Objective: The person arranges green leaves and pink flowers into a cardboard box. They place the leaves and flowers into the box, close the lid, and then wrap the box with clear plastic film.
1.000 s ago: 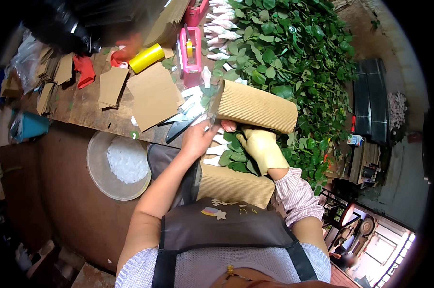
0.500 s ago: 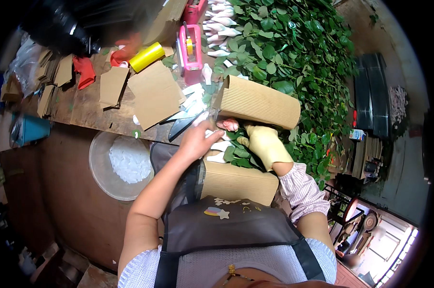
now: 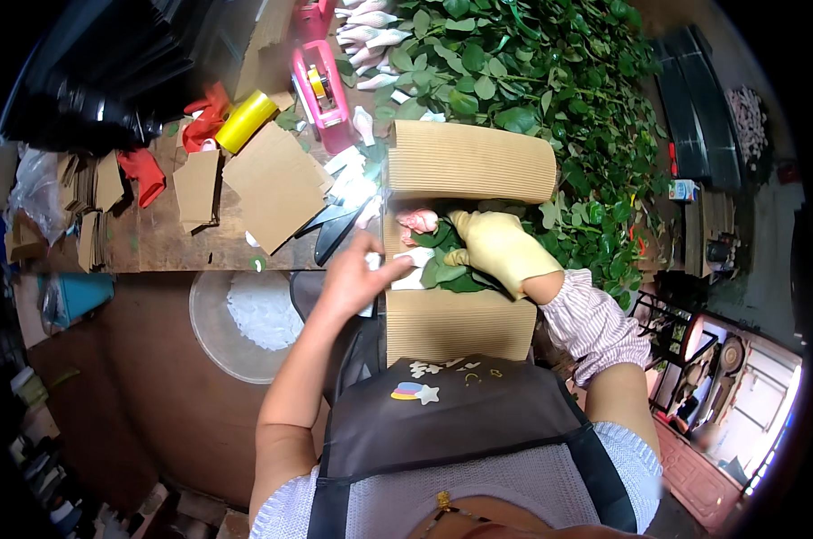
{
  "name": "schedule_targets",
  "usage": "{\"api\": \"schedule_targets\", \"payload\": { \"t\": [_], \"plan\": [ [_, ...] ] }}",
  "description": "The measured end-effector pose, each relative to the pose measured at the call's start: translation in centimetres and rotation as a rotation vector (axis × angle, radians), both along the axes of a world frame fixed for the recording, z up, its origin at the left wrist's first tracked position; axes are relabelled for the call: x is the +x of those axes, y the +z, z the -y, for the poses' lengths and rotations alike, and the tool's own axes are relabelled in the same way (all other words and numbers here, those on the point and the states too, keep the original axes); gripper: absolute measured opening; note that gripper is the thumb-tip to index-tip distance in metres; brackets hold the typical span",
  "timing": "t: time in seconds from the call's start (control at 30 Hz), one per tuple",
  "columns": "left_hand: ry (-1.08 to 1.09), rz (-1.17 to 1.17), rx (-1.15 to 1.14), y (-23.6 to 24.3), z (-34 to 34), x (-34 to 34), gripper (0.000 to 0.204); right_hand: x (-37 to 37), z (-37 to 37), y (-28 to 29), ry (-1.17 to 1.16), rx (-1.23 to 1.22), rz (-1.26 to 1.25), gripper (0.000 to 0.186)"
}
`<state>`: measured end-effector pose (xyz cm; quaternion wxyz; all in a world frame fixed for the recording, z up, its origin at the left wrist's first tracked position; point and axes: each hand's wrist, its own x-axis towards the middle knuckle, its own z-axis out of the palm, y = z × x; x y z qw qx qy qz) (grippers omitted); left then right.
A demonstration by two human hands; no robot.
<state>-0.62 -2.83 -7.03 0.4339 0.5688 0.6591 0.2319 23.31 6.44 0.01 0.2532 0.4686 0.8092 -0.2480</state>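
Observation:
My left hand (image 3: 357,277) is bare, its thumb stretched away from its fingers at the left edge of a corrugated cardboard sheet (image 3: 460,328). Its thumb tip reaches a white wrapped piece (image 3: 414,262); another white bit shows in the gap between thumb and fingers. A yellow glove covers my right hand (image 3: 507,251), which curls round leafy rose stems (image 3: 447,271) lying on the cardboard. Pink rose heads (image 3: 417,221) lie to the left of the glove. The sheet's far flap (image 3: 474,162) curls up behind both hands.
Leafy stems (image 3: 550,81) heap at the far right, with white-netted buds (image 3: 371,36) beside them. A pink tape dispenser (image 3: 321,94), black-handled scissors (image 3: 335,232), flat cardboard (image 3: 276,189) and a yellow roll (image 3: 247,121) lie leftward. A tub (image 3: 218,346) of white pieces stands below the table edge.
The far cardboard flap has opened farther back, showing more of the rose heads. My left hand has drawn slightly back from the flowers. The whole view has shifted a little.

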Motion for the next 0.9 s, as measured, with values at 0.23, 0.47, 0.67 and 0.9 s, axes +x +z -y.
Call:
{"api": "schedule_targets", "payload": {
  "t": [0.23,0.47,0.67,0.9],
  "plan": [
    [0.034,0.408,-0.144,-1.7,0.7,0.8,0.032,-1.6,0.6,-1.0,-0.016,-0.018,0.110,0.065],
    [0.380,0.642,0.016,1.4,1.1,-5.7,0.020,-0.5,0.3,0.8,-0.085,-0.064,0.049,0.053],
    [-0.009,0.250,-0.166,0.6,1.6,-3.1,0.031,1.3,3.3,4.8,-0.033,0.181,-0.473,0.030],
    [-0.299,0.303,-0.283,0.9,-1.2,-0.5,0.035,-2.4,2.8,1.4,0.356,-0.148,0.189,0.042]
  ]
}}
